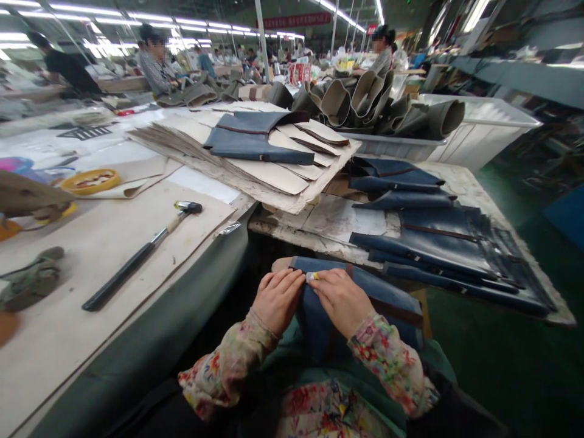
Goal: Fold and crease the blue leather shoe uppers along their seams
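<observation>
Navy leather panel (319, 316) in left hand (277, 301) and right hand (341, 302), stacked panels (424, 243) beyond

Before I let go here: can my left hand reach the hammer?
Probably yes: nothing blocks the left hand from the hammer, but it must first release the blue leather piece.

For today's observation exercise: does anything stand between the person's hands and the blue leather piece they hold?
Nothing visible does: the left hand and right hand lie directly on the blue leather piece.
</observation>
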`<act>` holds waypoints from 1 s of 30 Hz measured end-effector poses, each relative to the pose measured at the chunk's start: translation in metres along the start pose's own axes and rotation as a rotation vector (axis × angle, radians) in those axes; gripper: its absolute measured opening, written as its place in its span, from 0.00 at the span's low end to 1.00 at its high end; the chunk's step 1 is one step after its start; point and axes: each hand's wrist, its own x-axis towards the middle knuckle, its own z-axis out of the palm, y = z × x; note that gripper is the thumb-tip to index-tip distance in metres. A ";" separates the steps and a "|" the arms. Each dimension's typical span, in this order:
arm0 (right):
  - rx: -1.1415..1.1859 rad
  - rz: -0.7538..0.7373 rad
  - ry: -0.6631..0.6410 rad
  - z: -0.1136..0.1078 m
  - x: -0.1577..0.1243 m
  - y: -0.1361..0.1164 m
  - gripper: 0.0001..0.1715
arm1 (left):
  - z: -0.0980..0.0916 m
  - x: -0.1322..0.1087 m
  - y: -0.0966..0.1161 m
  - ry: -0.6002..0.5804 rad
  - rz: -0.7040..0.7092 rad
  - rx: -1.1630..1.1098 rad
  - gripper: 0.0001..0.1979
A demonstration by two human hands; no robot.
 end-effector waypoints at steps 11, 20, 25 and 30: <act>0.001 -0.026 -0.086 0.012 0.025 -0.011 0.16 | -0.005 -0.006 -0.013 -0.026 -0.155 0.065 0.15; -0.161 -0.113 0.022 -0.020 -0.044 0.020 0.15 | -0.093 -0.006 -0.093 -0.114 -0.359 0.256 0.20; -0.310 -0.260 0.075 -0.031 -0.082 0.044 0.21 | -0.150 -0.034 -0.193 -0.044 -0.738 0.390 0.27; -0.319 -0.183 0.102 -0.029 -0.103 0.054 0.19 | -0.132 -0.053 -0.233 -0.066 -0.874 0.263 0.25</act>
